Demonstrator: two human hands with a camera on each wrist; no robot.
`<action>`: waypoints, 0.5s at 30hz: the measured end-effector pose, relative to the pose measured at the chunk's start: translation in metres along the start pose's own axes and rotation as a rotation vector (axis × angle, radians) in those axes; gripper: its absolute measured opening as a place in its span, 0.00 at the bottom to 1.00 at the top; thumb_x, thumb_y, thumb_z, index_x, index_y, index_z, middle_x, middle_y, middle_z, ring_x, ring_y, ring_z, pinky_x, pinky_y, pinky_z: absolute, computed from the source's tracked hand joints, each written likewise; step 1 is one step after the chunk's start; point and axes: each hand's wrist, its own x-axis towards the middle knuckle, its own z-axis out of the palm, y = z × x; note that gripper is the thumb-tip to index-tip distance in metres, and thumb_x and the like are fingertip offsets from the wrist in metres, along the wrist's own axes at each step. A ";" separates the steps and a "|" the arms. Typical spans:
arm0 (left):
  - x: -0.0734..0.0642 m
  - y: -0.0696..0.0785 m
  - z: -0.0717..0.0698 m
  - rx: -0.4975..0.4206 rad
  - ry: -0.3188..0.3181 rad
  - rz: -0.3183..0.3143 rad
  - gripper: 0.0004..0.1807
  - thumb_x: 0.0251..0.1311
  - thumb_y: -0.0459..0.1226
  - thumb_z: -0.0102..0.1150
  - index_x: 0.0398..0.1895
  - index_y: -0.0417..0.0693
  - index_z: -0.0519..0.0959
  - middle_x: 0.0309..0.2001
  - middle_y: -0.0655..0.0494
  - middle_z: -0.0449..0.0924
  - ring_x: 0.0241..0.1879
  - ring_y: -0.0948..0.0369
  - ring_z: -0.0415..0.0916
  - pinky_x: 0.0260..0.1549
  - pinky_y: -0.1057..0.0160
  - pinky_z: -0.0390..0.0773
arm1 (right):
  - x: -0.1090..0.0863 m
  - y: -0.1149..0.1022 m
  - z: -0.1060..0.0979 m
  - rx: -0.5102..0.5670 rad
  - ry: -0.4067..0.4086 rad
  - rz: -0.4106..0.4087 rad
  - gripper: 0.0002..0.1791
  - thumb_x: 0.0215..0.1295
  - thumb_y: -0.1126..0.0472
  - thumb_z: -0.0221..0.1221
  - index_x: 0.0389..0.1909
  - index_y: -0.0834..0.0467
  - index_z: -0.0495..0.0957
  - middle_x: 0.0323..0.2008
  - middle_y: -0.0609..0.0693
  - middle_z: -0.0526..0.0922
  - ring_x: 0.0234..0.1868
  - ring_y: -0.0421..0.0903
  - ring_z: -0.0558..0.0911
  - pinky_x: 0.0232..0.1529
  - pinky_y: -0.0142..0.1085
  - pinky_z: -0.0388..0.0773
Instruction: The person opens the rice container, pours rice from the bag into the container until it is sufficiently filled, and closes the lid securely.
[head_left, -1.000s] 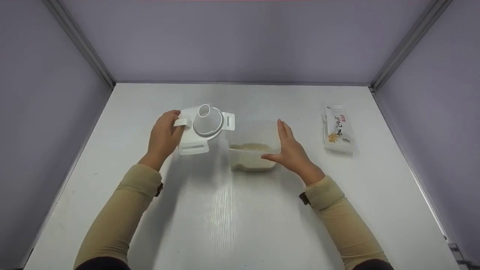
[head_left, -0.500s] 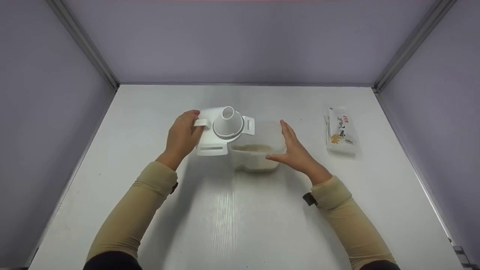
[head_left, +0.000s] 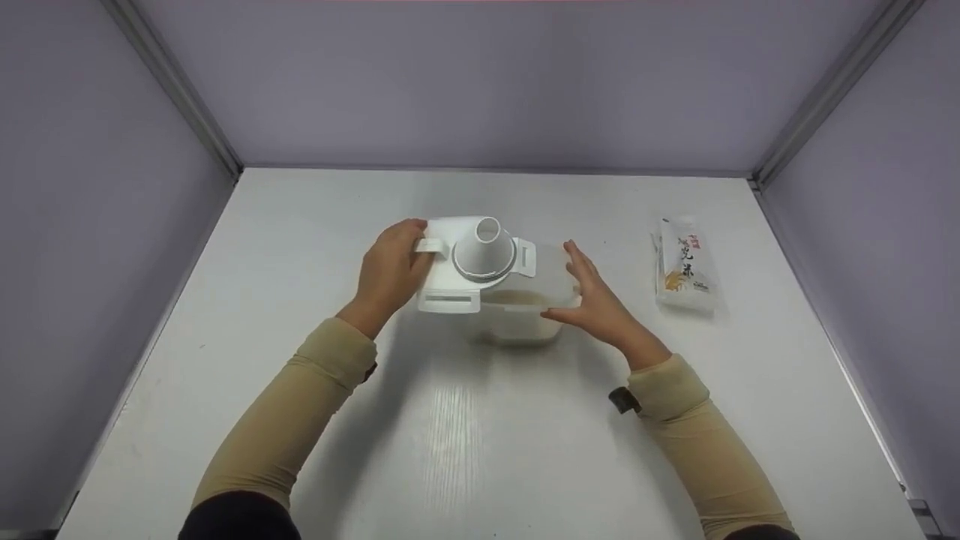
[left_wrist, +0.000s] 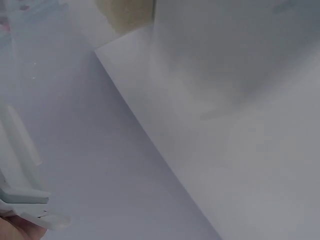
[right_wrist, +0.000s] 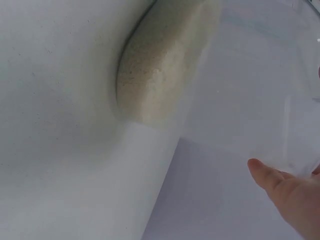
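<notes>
My left hand (head_left: 394, 262) grips the left edge of a white plastic lid (head_left: 448, 300) with flaps and a raised round spout (head_left: 480, 251). In the left wrist view, part of the lid (left_wrist: 17, 155) shows above a fingertip. The lid is held tilted over the left part of a clear plastic container (head_left: 521, 326), hiding some of its top; whether they touch I cannot tell. Rice (right_wrist: 155, 75) lies in the container's bottom. My right hand (head_left: 600, 309) holds the container's right end, thumb (right_wrist: 265, 175) at the front and fingers towards the back.
A clear packet of rice (head_left: 686, 262) with printed writing lies on the white table (head_left: 450, 442), to the right of the container. Grey panels (head_left: 487, 90) enclose the table at the back and both sides.
My left hand has carried the lid rightwards, from beside the container to over its left part. The right hand has kept its place on the container. The view has shifted slightly.
</notes>
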 end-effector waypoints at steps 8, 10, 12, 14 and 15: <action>0.001 0.015 0.012 0.047 -0.064 0.001 0.10 0.65 0.40 0.54 0.41 0.41 0.75 0.50 0.47 0.77 0.54 0.52 0.73 0.51 0.58 0.73 | -0.001 0.002 -0.003 0.144 -0.026 -0.039 0.64 0.48 0.55 0.72 0.73 0.52 0.32 0.73 0.50 0.40 0.71 0.56 0.49 0.64 0.53 0.54; 0.001 0.018 0.015 0.048 -0.068 0.006 0.10 0.64 0.40 0.54 0.40 0.42 0.75 0.50 0.47 0.78 0.53 0.52 0.73 0.51 0.58 0.74 | -0.002 0.004 -0.003 0.161 -0.020 -0.035 0.62 0.50 0.55 0.71 0.73 0.53 0.33 0.73 0.50 0.41 0.71 0.56 0.50 0.65 0.51 0.55; 0.001 0.021 0.017 0.043 -0.063 0.014 0.09 0.63 0.39 0.55 0.40 0.42 0.75 0.49 0.47 0.78 0.51 0.52 0.74 0.49 0.57 0.75 | -0.003 0.005 -0.004 0.174 -0.006 -0.029 0.59 0.53 0.56 0.68 0.73 0.53 0.34 0.73 0.49 0.43 0.71 0.56 0.49 0.65 0.48 0.55; 0.002 0.023 0.019 0.035 -0.054 0.025 0.09 0.62 0.38 0.56 0.40 0.41 0.76 0.47 0.46 0.79 0.49 0.53 0.75 0.46 0.57 0.76 | -0.005 0.006 -0.005 0.185 0.018 -0.032 0.54 0.57 0.57 0.65 0.73 0.54 0.36 0.73 0.49 0.46 0.70 0.55 0.50 0.65 0.47 0.56; 0.002 0.025 0.020 0.037 -0.053 0.028 0.09 0.62 0.38 0.56 0.40 0.41 0.76 0.46 0.46 0.79 0.48 0.53 0.76 0.46 0.57 0.76 | -0.005 0.007 -0.005 0.194 0.033 -0.036 0.51 0.59 0.57 0.64 0.73 0.55 0.38 0.72 0.49 0.47 0.70 0.55 0.51 0.65 0.46 0.57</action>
